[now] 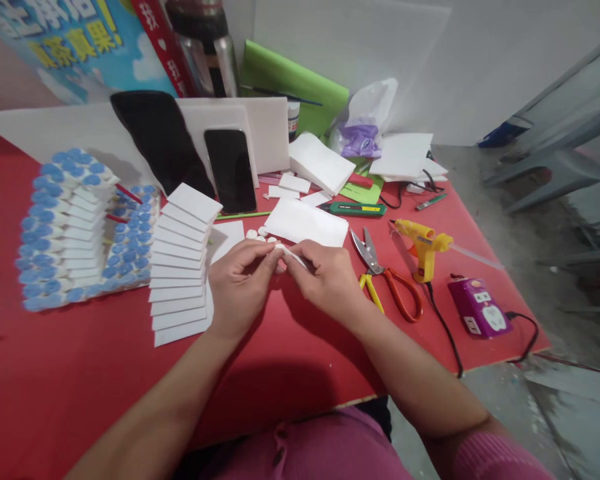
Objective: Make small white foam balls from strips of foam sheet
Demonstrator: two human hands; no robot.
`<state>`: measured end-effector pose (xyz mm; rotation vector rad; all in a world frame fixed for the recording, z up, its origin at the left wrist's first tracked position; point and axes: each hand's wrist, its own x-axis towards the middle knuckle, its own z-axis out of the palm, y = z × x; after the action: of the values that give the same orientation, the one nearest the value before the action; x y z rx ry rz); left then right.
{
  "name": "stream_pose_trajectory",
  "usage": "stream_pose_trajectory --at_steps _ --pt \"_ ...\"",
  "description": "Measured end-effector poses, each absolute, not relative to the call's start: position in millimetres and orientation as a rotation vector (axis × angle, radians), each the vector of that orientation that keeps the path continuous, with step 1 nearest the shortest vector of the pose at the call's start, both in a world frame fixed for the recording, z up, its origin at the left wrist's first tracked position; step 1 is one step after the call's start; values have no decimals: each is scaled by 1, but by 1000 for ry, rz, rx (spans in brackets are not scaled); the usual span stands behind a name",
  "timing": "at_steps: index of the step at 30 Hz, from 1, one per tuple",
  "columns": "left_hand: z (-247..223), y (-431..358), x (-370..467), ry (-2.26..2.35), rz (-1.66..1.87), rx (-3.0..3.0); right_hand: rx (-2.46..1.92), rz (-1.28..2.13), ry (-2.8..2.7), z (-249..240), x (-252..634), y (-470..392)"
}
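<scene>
Evidently, both hands are working close together over the red tabletop (105,360), and the step in hand looks to be shaping a small white strip (295,255), probably by rolling or folding it. The left hand (237,287) is pinching one end, its thumb and fingers clamped on the piece, while the right hand (330,280) is gripping the other end the same way, the strip's tail showing beside its thumb. The fingertips are nearly meeting, so exactly how far the piece is curled cannot be told.

Just beyond the left hand, a few small white rolls (251,234) are lying near a block of white sheets (307,222), which suggests that this one is being made to match. To the left, a fan of white cards (180,287) is overlapping down the tabletop, and past it a blue-topped paper construction (45,243) is standing.

As a judgement, the next move is calling for light, even pressure from both thumbs, keeping the edges level so that the strip does not spring loose. To the right, the scissors (376,269) and the yellow glue gun (424,243) are lying within reach, neither being touched.
</scene>
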<state>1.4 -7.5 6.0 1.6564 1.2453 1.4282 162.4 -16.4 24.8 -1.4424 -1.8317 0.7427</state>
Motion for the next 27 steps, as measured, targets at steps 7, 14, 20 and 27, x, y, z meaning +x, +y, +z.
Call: stream_pose_trajectory --at_steps 7,14,20,27 --pt "0 -14 4 1262 1422 1957 -1321 618 -1893 24 167 -16" --pt "2 -3 -4 1046 1381 1581 -1146 497 -2001 21 178 -9" --pt "0 2 -9 1010 1239 1661 -1170 541 -2036 19 179 -8" --pt "8 3 -11 1098 1169 1811 -1158 1775 -1181 29 183 0"
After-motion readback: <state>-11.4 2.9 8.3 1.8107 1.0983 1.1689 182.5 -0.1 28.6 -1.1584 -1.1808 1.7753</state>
